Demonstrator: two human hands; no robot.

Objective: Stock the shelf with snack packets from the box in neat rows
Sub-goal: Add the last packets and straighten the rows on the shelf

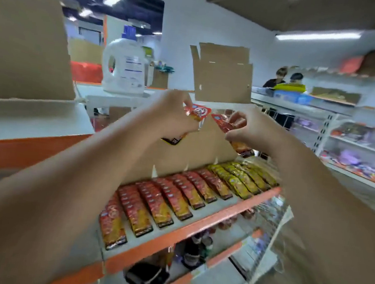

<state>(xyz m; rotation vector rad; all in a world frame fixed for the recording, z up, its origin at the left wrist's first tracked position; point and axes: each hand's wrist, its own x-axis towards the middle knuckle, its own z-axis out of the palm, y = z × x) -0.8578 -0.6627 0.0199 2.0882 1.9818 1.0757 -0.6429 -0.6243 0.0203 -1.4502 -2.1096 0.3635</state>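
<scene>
Both my arms reach up over an open cardboard box [221,80] that stands on top of the shelf unit. My left hand [173,114] grips a red and yellow snack packet [196,113]. My right hand [248,130] grips another red snack packet [221,122]. The two packets hang side by side in front of the box's front flap [189,156]. Below them, the shelf [195,227] with an orange front edge carries several neat rows of red packets [162,206] and, farther right, yellow packets [243,178].
A white detergent jug [125,64] with a blue cap stands behind at the left, next to a large cardboard box [24,44]. Lower shelves [195,250] hold dark items. Across the aisle on the right is another stocked shelf unit [357,142]; two people [284,80] stand behind it.
</scene>
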